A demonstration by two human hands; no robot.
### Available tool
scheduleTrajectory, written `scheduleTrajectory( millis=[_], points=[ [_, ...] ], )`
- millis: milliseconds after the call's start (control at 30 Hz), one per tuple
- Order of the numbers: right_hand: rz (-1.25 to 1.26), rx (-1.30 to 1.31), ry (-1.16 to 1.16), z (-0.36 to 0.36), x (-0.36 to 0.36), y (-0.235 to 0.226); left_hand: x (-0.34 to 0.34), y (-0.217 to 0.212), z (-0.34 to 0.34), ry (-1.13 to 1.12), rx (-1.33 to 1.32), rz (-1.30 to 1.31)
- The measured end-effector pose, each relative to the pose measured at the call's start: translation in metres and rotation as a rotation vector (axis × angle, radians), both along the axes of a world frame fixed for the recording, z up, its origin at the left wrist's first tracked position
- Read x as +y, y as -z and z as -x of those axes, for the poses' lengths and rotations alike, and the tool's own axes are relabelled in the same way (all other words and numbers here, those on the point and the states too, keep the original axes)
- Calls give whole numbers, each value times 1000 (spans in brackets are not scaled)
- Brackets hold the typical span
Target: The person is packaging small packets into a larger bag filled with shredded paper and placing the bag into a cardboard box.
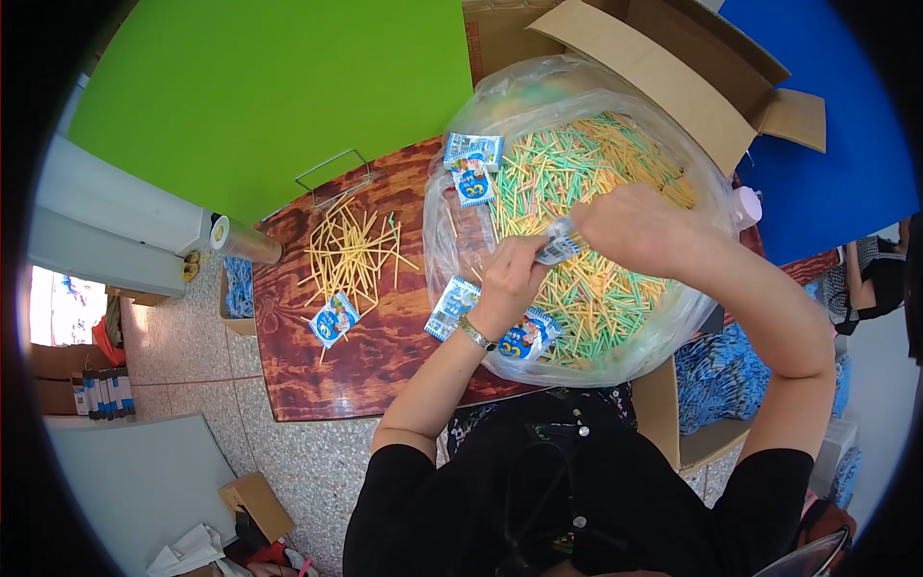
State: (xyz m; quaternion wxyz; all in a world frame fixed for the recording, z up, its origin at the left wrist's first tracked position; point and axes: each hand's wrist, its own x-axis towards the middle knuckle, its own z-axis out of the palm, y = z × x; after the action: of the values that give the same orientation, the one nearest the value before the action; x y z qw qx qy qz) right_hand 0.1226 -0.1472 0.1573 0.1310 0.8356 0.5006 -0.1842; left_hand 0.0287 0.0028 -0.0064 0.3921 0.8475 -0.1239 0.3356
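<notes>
A small blue-and-white packet [560,242] is between my two hands, above a big clear plastic bag [702,144] of thin yellow, green and pink sticks [615,288]. My left hand [510,281] grips the packet's left end, a watch-like band on its wrist. At the other end my right hand [625,227] is closed, its fingertips mostly hidden behind the hand. More such packets lie about: a pair at the bag's upper left [472,178], one left of my wrist [452,306] and another on the sticks below it [527,337].
On the brown wood-patterned table [365,385], a loose pile of yellow sticks [351,255] lies left, with a packet [335,320] on its near edge. A clear cylinder [248,240] is at the table's left edge. An open cardboard box [663,67] stands behind the bag.
</notes>
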Motion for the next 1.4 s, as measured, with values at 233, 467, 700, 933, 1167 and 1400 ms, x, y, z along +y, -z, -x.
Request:
scheduleTrajectory(
  millis=[233,467,700,933,1167,1400],
  points=[
    [-643,41,100,-14,-17,0,14,25,-10,143,235,489],
    [-632,212,207,-1,-42,89,54,39,-27,176,439,534],
    [-681,205,129,21,-42,131,92,56,-51,297,483,529],
    [-605,288,217,42,-46,141,109,54,-74,245,540,757],
    [-592,152,175,78,-30,182,153,115,-127,110,308,346],
    [-574,-24,283,88,-9,209,125,90,-130,-417,367,19]
  ],
)
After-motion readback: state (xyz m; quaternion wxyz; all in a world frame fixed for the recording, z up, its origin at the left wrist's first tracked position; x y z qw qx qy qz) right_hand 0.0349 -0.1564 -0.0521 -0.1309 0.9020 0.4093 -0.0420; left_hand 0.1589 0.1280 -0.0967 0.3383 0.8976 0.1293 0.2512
